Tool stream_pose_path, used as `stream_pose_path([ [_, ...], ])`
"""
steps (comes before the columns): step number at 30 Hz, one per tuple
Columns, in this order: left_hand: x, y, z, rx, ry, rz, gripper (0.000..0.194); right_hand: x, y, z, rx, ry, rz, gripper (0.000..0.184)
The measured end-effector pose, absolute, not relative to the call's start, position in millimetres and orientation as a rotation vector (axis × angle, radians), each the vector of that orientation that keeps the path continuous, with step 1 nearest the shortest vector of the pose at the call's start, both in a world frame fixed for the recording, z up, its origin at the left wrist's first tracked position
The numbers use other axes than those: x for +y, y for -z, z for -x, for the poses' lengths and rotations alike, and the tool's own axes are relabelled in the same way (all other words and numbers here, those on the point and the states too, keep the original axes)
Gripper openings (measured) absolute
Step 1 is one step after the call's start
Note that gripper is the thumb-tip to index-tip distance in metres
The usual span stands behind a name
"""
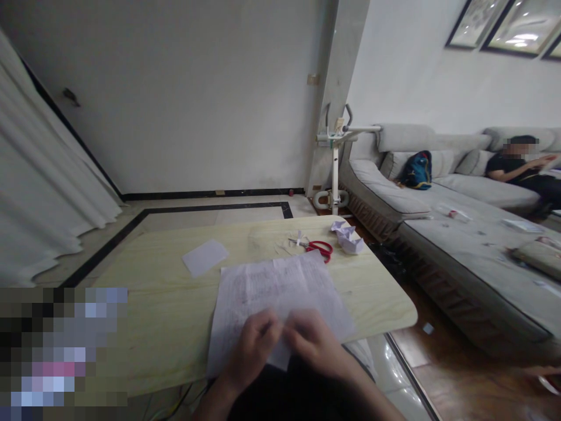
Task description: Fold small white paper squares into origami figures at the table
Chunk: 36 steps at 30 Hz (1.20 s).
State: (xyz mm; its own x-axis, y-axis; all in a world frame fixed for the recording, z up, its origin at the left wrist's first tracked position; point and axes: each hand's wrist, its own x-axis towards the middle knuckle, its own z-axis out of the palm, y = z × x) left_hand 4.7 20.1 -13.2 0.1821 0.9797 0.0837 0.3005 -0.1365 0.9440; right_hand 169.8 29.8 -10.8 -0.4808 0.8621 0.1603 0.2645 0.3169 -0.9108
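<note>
My left hand [260, 334] and my right hand [313, 338] are close together over the near part of a large sheet of printed paper [258, 286]. Both have their fingers curled in, slightly smeared by motion. A plain white piece of paper [279, 354] shows between and below them, and they appear to grip it; their fingers hide much of it. The printed sheet lies flat on the pale wooden table [166, 327], creased. Red-handled scissors [322, 250] lie at its far edge, beside thin paper scraps [283, 245].
Folded paper shapes [349, 238] stand at the table's far right corner. A smaller white sheet [205, 257] lies to the left. A grey sofa [460, 251] runs along the right, with a blue backpack [418, 171] and a seated person [511, 166]. White exercise equipment [335, 169] stands behind.
</note>
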Motion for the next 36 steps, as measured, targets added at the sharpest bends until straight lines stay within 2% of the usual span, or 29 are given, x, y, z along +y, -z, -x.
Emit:
stream_pose_path([
  [8, 20, 12, -6, 1.305, -1.049, -1.518, 0.027, 30, 12, -169, -1.793, -1.295, 1.030, 0.040],
  [14, 19, 20, -5, 1.408, -1.147, -1.377, 0.028, 29, 14, -169, -1.602, -1.473, 1.082, 0.039],
  [23, 21, 15, -6, 1.344, -1.120, -1.441, 0.028, 29, 16, -168, -1.615, -1.354, 1.094, 0.046],
  [28, 22, 13, -7, 1.317, -1.083, -1.471, 0.027, 30, 15, -167, -1.584, -1.432, 1.106, 0.042],
  [36, 22, 12, -6, 1.251, -1.009, -1.533, 0.028, 30, 10, -166, -1.678, -1.362, 1.026, 0.040],
])
